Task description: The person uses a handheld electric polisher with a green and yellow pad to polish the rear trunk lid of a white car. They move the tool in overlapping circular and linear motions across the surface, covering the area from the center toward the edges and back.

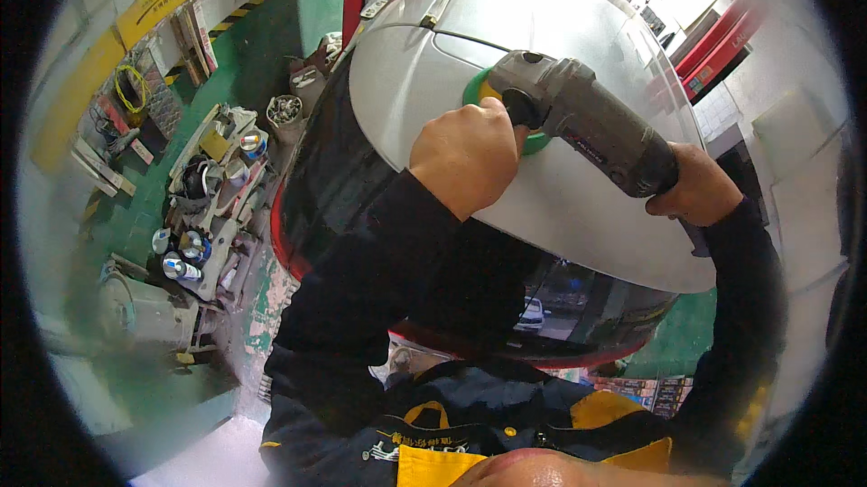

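Polisher (578, 121), grey, rests its green pad (533, 141) on the silver car panel (578, 207). Left hand (467, 155) is clenched around its front handle; right hand (695, 187) is wrapped around the rear body, at the panel's right edge.

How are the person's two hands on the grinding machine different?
The left hand sits at the front of the grey polishing machine, wrapped around its side handle right above the green pad; the right hand holds the back end of the body. The left hand shows its whole back to the camera, while the right hand is partly hidden behind the machine. Both are bare, closed tight, and come out of dark sleeves above the silver car panel.
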Demonstrator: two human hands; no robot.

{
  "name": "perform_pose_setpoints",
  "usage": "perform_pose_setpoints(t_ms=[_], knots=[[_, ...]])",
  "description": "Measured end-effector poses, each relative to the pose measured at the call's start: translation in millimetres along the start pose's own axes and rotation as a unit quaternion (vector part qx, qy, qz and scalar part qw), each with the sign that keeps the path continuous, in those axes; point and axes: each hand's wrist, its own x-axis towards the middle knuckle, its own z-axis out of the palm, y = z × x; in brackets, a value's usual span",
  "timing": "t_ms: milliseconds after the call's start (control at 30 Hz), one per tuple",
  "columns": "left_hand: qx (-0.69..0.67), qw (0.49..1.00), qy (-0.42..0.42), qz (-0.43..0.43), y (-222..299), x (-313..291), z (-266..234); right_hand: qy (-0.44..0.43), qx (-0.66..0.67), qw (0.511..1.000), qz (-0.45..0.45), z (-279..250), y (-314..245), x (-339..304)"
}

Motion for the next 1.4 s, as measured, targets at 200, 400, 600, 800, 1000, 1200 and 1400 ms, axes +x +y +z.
perform_pose_setpoints(t_ms=[200, 400, 600, 800, 1000, 1200, 1400], knots=[[0.019, 0.999, 0.037, -0.025, -24.7, 12.5, -8.8, -0.014, -0.033, 0.999, 0.038, -1.7, -9.2, 32.9], [0.052, 0.997, 0.053, 0.007, -66.8, 50.9, -16.2, 0.011, -0.040, 0.999, 0.018, -5.7, -36.4, 82.5], [0.068, 0.996, 0.055, 0.011, -54.7, 63.4, -9.1, 0.019, -0.042, 0.998, 0.045, -12.1, -18.2, 81.3], [-0.002, 1.000, 0.013, 0.009, 6.8, 24.5, 16.0, -0.004, -0.017, 0.999, 0.046, -12.2, 11.2, 6.5], [-0.002, 1.000, -0.007, -0.003, 9.0, -2.8, 3.0, 0.002, -0.008, 0.998, 0.064, 5.8, 8.1, -7.9], [0.049, 0.997, 0.055, -0.007, -54.3, 5.8, -15.8, -0.001, -0.063, 0.998, -0.026, 16.7, -25.1, 53.0], [0.125, 0.992, 0.023, -0.013, -117.5, 41.2, -64.8, 0.001, -0.051, 0.999, -0.008, 16.0, -77.4, 115.5]])
